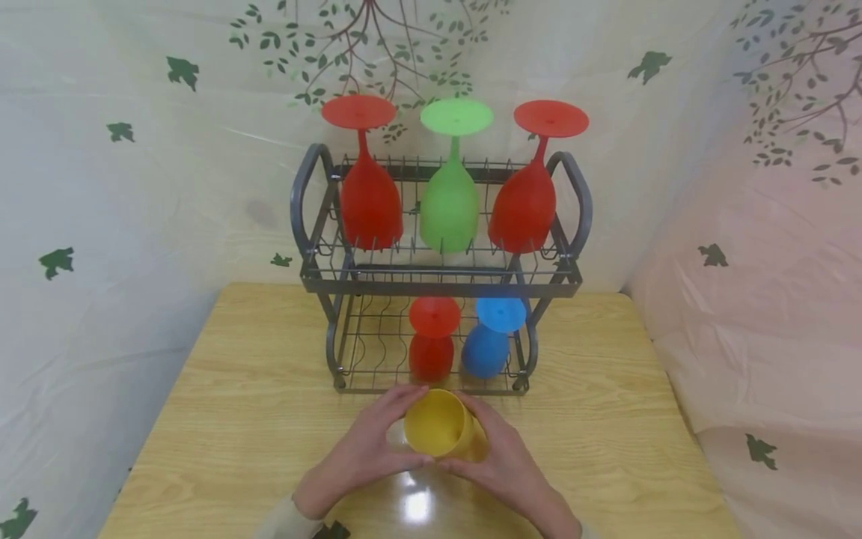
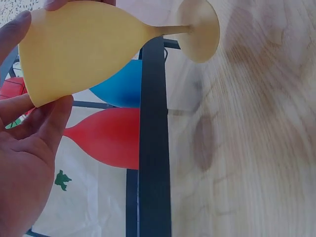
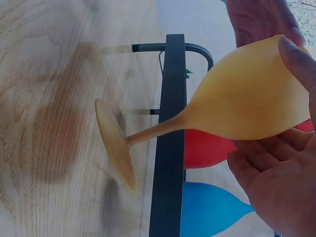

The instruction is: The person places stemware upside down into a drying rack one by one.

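Observation:
A yellow plastic wine glass (image 1: 438, 425) is upright, mouth up, in front of the dish rack. My left hand (image 1: 370, 442) grips its bowl near the rim from the left, and my right hand (image 1: 498, 457) holds the opposite side. Both thumbs lie on the near side of the rim, with fingers on the far side. In the left wrist view the stem and round foot (image 2: 200, 32) show below the bowl; the foot appears raised off the table. Just behind, on the rack's lower tier, a red wine glass (image 1: 431, 361) and a blue wine glass (image 1: 486, 350) stand upside down.
The two-tier dark metal rack (image 1: 441, 287) stands at the back of the wooden table (image 1: 256, 419). On its upper tier, a red glass (image 1: 372, 206), a green glass (image 1: 450, 206) and another red glass (image 1: 523, 206) are inverted. A leaf-patterned cloth (image 1: 182, 187) hangs behind.

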A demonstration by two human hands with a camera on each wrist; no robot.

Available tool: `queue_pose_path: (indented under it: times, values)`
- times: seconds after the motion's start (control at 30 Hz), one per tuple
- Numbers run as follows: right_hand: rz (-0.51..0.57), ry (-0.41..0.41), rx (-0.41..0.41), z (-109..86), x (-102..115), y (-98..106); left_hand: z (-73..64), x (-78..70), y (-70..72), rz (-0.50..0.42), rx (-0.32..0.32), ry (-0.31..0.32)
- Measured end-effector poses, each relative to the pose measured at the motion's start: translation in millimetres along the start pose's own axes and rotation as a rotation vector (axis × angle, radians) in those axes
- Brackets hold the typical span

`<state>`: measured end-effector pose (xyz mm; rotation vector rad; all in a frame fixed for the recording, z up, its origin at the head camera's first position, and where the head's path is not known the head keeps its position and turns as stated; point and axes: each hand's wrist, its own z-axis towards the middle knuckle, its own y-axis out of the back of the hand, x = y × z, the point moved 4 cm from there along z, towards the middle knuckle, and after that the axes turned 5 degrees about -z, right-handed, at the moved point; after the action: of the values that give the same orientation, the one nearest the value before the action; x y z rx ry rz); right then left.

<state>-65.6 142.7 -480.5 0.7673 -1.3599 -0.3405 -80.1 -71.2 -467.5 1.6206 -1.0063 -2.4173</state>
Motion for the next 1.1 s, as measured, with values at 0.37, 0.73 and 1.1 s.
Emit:
queue_pose_path:
  times: [0.37, 0.73, 1.1]
  values:
    - [0.055, -0.036, -0.116, -9.8, -10.3, 15.1, -13.5, 16.6, 2.9, -0.293, -0.157, 0.144]
    - [0.192, -0.018, -0.271, -16.4, -30.1, 33.5, -23.4, 33.8, 2.1, -0.609, -0.25, 0.199]
    - [0.276, -0.04, -0.275, -20.1, -36.3, 31.2, -33.4, 39.7, 1.0, -0.855, -0.331, 0.205]
